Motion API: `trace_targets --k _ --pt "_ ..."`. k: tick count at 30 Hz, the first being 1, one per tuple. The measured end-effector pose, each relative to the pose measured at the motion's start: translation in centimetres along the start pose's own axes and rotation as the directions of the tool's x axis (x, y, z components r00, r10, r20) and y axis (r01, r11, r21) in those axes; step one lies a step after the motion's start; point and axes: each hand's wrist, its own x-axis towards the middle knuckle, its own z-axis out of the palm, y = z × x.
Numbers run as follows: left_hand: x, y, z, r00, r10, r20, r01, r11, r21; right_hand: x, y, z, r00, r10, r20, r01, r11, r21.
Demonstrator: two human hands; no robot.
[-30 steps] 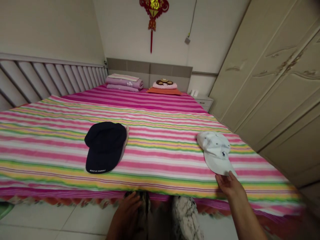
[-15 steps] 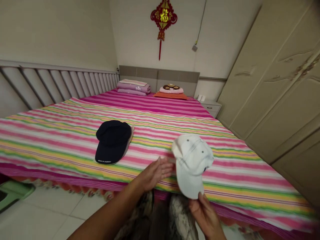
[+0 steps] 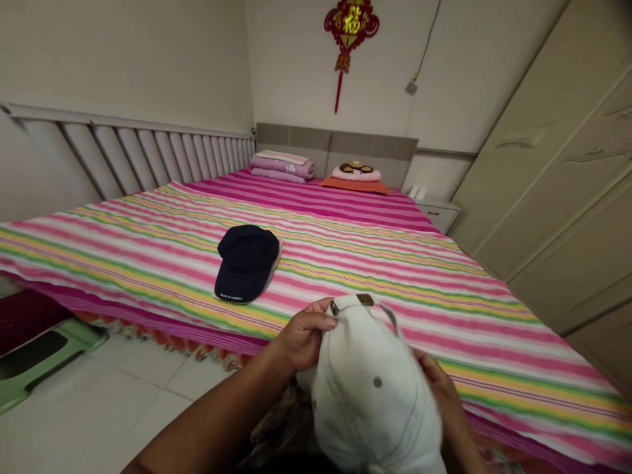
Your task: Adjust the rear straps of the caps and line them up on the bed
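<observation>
The person's two hands hold a white baseball cap up just in front of the near edge of the bed, its crown turned up towards the head camera and its stitched seams and top button showing. The left hand grips the rear of the cap, fingers curled over the back strap beside its small metal buckle. The right hand presses against the cap's far side, partly hidden behind the crown.

On the bed, a navy baseball cap lies crown up, well apart from the hands, with a pale cloth showing along its edge. At the far end of the bed lie folded lilac bedding and an orange pillow under a folded pink towel. A wardrobe stands along the bed's right side, and a green stool sits on the floor beside its left side.
</observation>
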Motion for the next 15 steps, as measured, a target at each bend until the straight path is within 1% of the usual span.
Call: trace_targets --k 1,2,4,5,6,8,10,11,13,15 --pt "-0.2 -0.2 0.1 1.0 -0.02 0.01 0.02 1.0 0.019 0.2 -1.1 0.1 1.0 -0.007 0.025 0.006 1.0 0.021" --pt "-0.4 -0.3 0.2 0.999 -0.037 0.015 0.036 0.999 0.038 0.2 -2.3 0.4 0.995 -0.039 0.093 0.033 0.997 0.065" --pt "-0.8 -0.6 0.1 0.998 -0.061 0.011 0.06 0.995 0.075 -0.2 -4.7 1.4 0.954 -0.134 0.267 0.104 0.987 0.124" --pt "-1.0 -0.7 0.0 0.998 -0.066 0.003 0.066 0.994 0.084 -0.5 -5.7 2.1 0.929 -0.153 0.336 0.121 0.986 0.114" --pt "-1.2 -0.7 -0.1 0.998 -0.07 -0.009 0.07 0.994 0.088 -0.9 -6.5 2.7 0.916 -0.145 0.374 0.12 0.989 0.091" --pt "-1.5 -0.7 -0.2 0.997 -0.072 -0.035 0.075 0.993 0.094 -1.7 -7.7 3.9 0.904 -0.082 0.42 0.052 0.995 0.081" --pt "-1.8 -0.6 -0.3 0.995 -0.082 -0.06 0.089 0.987 0.137 -2.3 -8.1 4.8 0.896 -0.029 0.444 -0.033 0.991 0.132" --pt "-2.0 -0.6 -0.3 0.993 -0.095 -0.068 0.106 0.979 0.176 -2.5 -8.1 5.2 0.89 -0.022 0.455 -0.059 0.985 0.164" --pt "-2.1 -0.5 -0.3 0.989 -0.128 -0.08 0.144 0.956 0.257 -2.8 -8.0 5.6 0.879 -0.033 0.475 -0.07 0.978 0.197" --pt "-2.2 -0.5 -0.4 0.985 -0.147 -0.091 0.168 0.938 0.302 -2.8 -7.8 5.8 0.866 -0.043 0.498 -0.064 0.978 0.197"
